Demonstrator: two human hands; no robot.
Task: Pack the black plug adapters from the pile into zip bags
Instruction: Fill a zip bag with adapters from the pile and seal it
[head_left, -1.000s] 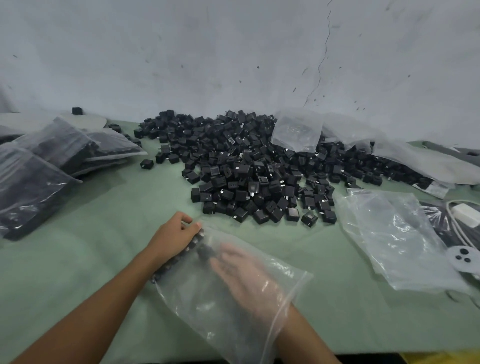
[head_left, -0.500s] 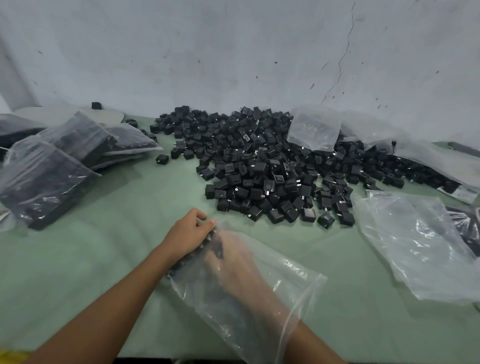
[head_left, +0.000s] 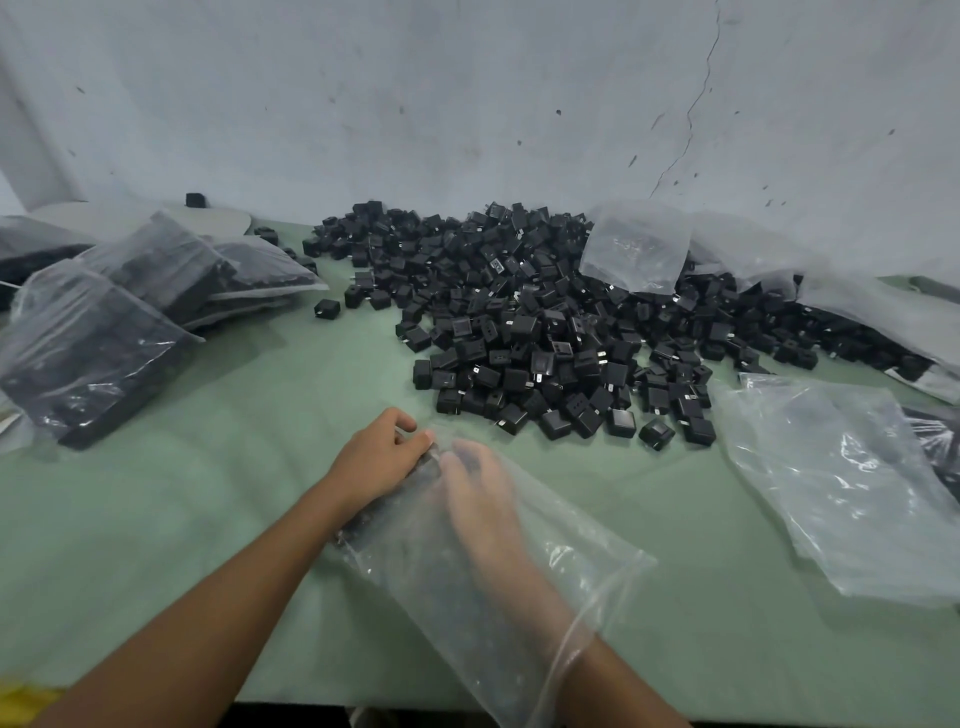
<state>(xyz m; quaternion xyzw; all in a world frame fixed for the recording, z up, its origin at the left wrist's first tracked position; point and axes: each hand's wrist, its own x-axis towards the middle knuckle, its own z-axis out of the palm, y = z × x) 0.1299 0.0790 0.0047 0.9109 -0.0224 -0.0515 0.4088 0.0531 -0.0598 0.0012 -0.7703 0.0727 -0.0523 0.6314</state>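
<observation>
A big pile of black plug adapters (head_left: 545, 332) lies at the back middle of the green table (head_left: 234, 467). In front of it a clear zip bag (head_left: 582, 566) lies slanted, its mouth towards me. My right hand (head_left: 483, 504) is inside the bag up to the wrist and shows blurred through the plastic, its fingers stretched to the far end. A dark row of adapters in the bag (head_left: 374, 514) runs along the bag's left edge. My left hand (head_left: 382, 457) grips the bag's far left corner from outside, fingers curled over it.
Several filled bags of adapters (head_left: 98, 332) are stacked at the left. Empty clear bags (head_left: 841, 483) lie at the right, and more bags (head_left: 636, 247) lie on and behind the pile. One loose adapter (head_left: 327, 309) sits left of the pile. A grey wall stands close behind.
The view has shifted left, so everything sits further right in frame. My right hand has pushed a little deeper into the bag. My left hand keeps its hold on the corner.
</observation>
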